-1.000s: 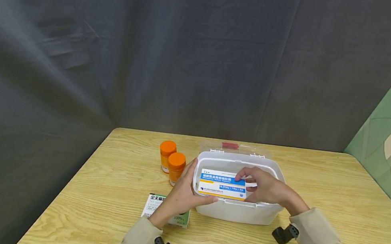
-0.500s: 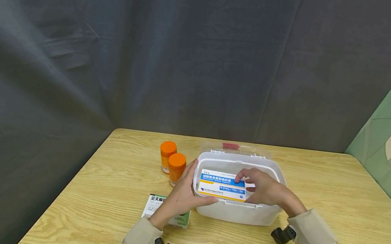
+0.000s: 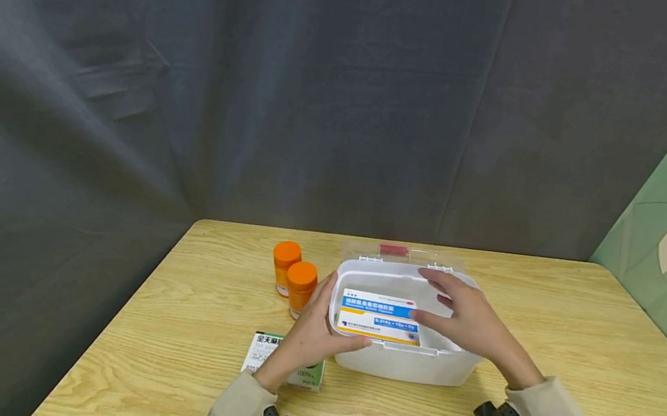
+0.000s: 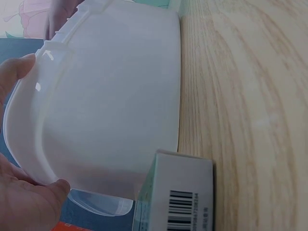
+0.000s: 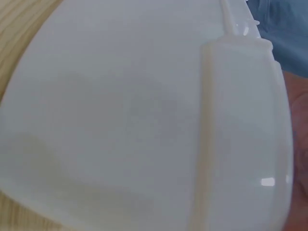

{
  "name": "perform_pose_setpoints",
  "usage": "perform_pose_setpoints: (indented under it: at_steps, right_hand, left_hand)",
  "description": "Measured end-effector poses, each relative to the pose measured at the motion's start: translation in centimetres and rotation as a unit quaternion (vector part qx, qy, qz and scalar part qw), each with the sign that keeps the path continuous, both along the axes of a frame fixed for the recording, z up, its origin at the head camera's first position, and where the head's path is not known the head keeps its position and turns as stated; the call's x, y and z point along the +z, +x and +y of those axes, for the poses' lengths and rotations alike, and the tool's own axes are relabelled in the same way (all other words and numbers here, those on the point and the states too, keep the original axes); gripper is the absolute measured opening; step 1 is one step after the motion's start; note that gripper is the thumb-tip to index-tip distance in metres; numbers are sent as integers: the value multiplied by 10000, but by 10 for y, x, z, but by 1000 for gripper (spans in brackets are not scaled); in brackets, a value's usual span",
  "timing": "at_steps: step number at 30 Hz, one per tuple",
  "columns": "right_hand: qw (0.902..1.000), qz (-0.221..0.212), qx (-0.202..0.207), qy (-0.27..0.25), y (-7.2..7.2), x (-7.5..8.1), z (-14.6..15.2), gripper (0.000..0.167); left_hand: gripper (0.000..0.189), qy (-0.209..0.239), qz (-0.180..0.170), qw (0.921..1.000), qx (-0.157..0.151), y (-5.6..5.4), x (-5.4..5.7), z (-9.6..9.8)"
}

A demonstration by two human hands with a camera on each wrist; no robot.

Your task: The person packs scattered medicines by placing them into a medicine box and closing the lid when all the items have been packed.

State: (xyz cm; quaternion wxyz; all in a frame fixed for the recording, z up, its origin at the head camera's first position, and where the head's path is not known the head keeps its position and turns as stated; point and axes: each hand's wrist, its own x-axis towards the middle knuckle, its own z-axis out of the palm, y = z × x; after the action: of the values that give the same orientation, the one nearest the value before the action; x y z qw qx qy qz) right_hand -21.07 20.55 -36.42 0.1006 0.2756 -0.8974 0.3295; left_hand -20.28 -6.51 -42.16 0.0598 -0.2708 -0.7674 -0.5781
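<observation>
A white plastic storage box (image 3: pixel 408 366) stands on the table, its clear lid (image 3: pixel 360 247) swung back behind it. Inside its left part lies a white medicine carton (image 3: pixel 379 317) with blue and orange bands, face up. My left hand (image 3: pixel 309 329) grips the box's near left corner, thumb at the front rim and fingers along the left side; the left wrist view shows thumb and fingers on the box wall (image 4: pixel 110 96). Over the box's right part hovers my right hand (image 3: pixel 466 318), fingers spread and holding nothing, its thumb overlapping the carton's right end.
Two orange-capped bottles (image 3: pixel 302 281) stand left of the box. A green and white medicine carton (image 3: pixel 308 375) lies partly hidden under my left forearm. Dark cloth (image 3: pixel 346 99) hangs behind the wooden table (image 3: pixel 556 316).
My right hand has let go of the blue-banded carton's right end, spread its fingers and lifted slightly. The left hand and the carton have stayed in place.
</observation>
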Motion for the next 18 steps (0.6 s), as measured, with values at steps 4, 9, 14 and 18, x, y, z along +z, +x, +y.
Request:
perform_pose_setpoints:
  at_steps: [4,9,14,18]
  right_hand:
    - [9988,447,-143,-127,8,-1,8,69]
    - [9944,882,-512,-268,20,-1,19,71]
    - [9914,766,-972,-432,26,-5,29,81]
    - [9912,384,-1084,-658,29,-9,36,86]
  left_hand:
    - [106,-5,18,10000,12,1,0,1]
    - [106,-7,63,10000,1,1,2,2]
    - [106,-37,69,10000,-43,1,3,1]
    - [105,-33,74,10000,-51,1,3,1]
